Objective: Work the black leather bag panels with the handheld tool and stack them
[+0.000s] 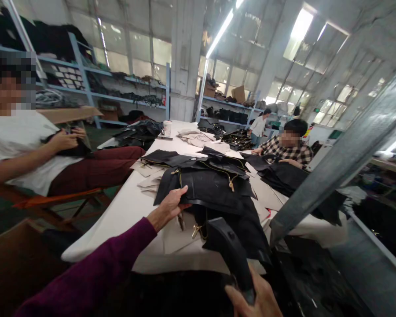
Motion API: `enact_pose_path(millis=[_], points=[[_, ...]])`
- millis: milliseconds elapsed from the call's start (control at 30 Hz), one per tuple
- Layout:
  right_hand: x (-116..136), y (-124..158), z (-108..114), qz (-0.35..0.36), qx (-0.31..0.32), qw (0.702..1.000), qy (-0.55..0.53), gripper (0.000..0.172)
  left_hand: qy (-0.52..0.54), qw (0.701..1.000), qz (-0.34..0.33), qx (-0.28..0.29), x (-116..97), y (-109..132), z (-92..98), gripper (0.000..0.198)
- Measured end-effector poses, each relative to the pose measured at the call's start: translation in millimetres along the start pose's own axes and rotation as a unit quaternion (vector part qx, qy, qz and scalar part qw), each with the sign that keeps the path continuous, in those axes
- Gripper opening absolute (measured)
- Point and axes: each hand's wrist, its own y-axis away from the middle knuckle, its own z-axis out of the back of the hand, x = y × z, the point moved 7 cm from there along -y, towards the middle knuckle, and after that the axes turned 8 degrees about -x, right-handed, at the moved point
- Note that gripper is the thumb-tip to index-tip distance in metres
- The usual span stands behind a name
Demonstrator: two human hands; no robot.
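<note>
My left hand (171, 206), in a purple sleeve, is closed on the near left edge of a black fabric panel (214, 187), thumb on top. A zipper with gold pulls (231, 184) runs along the panel's far part. My right hand (259, 295) is wrapped around a black curved hand tool (231, 246); its exact kind is unclear. The tool's broad head points up and away from me, over another black fabric piece (251, 224) at the table's near edge. Just left of the head hangs a gold zipper pull (196, 231).
Beige sheets (174, 237) and black pieces lie across the white-covered table (112, 224). A slanted metal post (336, 171) stands close on the right. One person (20, 141) sits at left handling black fabric; another in a checked shirt (297, 152) works across the table.
</note>
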Motion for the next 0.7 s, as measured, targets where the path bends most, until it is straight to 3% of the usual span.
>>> enact_pose_path(millis=[167, 233, 300, 467, 567, 700], points=[[11.3, 1.8, -3.6, 0.01, -0.019, 0.999, -0.037, 0.016, 0.052, 0.994, -0.076, -0.05, -34.8, 23.2, 45.1, 0.006], [13.0, 10.6, -7.1, 0.008, -0.008, 0.999, -0.038, 0.017, 0.047, 0.992, -0.097, -0.063, -36.6, 39.5, 64.7, 0.006], [16.3, 24.0, -16.3, 0.001, 0.019, 0.999, -0.045, 0.017, 0.035, 0.993, -0.082, -0.081, -22.3, 56.5, 86.2, 0.007], [40.6, 59.1, -53.5, 0.009, 0.083, 0.995, -0.062, 0.013, 0.02, 0.995, 0.017, -0.095, 41.2, 85.8, 129.1, 0.006], [50.8, 69.6, -77.3, 0.014, 0.106, 0.992, -0.06, 0.011, 0.03, 0.996, 0.046, -0.075, 62.0, 93.7, 138.7, 0.007], [55.8, 67.6, -94.8, 0.042, 0.09, 0.994, -0.044, 0.013, 0.062, 0.996, 0.06, -0.024, 69.4, 102.5, 137.8, 0.007]])
